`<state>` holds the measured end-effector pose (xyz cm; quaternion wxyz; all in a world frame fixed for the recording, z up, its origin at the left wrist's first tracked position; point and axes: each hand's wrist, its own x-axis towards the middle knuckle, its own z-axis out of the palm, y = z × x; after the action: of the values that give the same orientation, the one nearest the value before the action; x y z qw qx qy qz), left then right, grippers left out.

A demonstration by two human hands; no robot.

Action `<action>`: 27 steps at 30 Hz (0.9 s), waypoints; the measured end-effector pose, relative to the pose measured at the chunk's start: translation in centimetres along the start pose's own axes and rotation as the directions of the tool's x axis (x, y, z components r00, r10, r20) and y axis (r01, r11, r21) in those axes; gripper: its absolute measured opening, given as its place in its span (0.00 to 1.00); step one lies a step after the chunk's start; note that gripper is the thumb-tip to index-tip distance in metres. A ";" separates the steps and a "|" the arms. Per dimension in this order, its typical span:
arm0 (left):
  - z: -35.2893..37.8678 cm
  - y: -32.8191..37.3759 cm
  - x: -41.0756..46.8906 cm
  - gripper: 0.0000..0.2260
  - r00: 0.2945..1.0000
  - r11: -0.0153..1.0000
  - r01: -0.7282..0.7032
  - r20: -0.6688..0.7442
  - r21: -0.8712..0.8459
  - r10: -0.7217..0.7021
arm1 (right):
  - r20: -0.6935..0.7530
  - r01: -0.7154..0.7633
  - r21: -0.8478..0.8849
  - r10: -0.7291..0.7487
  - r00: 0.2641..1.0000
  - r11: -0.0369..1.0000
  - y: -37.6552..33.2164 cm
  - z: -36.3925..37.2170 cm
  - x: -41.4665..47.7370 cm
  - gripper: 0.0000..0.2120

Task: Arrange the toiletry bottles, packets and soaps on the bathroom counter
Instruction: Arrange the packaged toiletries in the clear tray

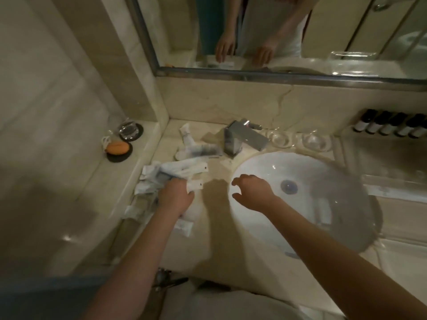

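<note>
Gathering seems underway: the left hand [175, 195] digs into the packets [182, 168] ahead of it, grasp unclear, and the empty, slack-fingered right hand [252, 192] alongside should next help square them.

Left hand [176, 195] lies palm-down on a heap of white flat sachets [175, 170] strewn over the beige marble counter [219, 239], left of the white oval basin [323, 181]. Fingertips hidden; grip unclear. Right hand [253, 192] hovers over the basin's left rim, fingers loosely curled, holding nothing. Square chrome tap [242, 139] stands behind the basin. Row of dark white-labelled bottles [392, 125] lies far right by the wall. Orange oval soap [117, 147] sits on a black round dish [120, 158], left ledge.
</note>
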<state>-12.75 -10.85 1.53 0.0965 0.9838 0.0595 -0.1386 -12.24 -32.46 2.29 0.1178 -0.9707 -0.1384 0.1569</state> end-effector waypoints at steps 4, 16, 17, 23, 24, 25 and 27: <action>0.1 -5.6 -0.3 0.12 0.991 0.991 0.136 0.004 -0.011 -0.136 | 0.107 0.104 0.051 -0.109 0.988 0.993 -4.4 2.2 3.1 0.22; 5.6 -10.8 1.7 0.37 0.925 0.881 0.372 0.198 -0.292 -0.325 | 0.056 0.157 -0.051 -0.154 0.987 0.986 -14.6 6.5 10.7 0.29; 5.4 -10.7 1.6 0.37 0.918 0.868 0.391 0.204 -0.307 -0.341 | 0.042 0.144 -0.051 -0.142 0.989 0.988 -14.8 6.7 11.0 0.27; 4.8 -10.6 1.8 0.35 0.896 0.819 0.439 0.251 -0.369 -0.367 | 0.063 0.117 0.027 -0.119 0.991 0.993 -15.4 6.4 12.9 0.18; 4.7 -10.6 1.9 0.34 0.895 0.812 0.440 0.262 -0.383 -0.361 | 0.065 0.115 0.028 -0.116 0.991 0.993 -15.4 6.3 13.1 0.17; 4.5 -10.6 1.9 0.32 0.894 0.807 0.440 0.274 -0.394 -0.355 | 0.064 0.107 0.040 -0.110 0.992 0.993 -15.3 6.1 13.3 0.16; 4.3 -10.6 2.1 0.27 0.897 0.784 0.436 0.285 -0.442 -0.339 | 0.064 0.084 0.107 -0.091 0.994 0.991 -14.8 5.7 13.6 0.14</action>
<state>-13.43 -1.22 -4.99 0.3196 0.8742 0.2851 -0.2288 -5.18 -13.39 -2.59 0.1700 -0.9503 -0.1766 0.1919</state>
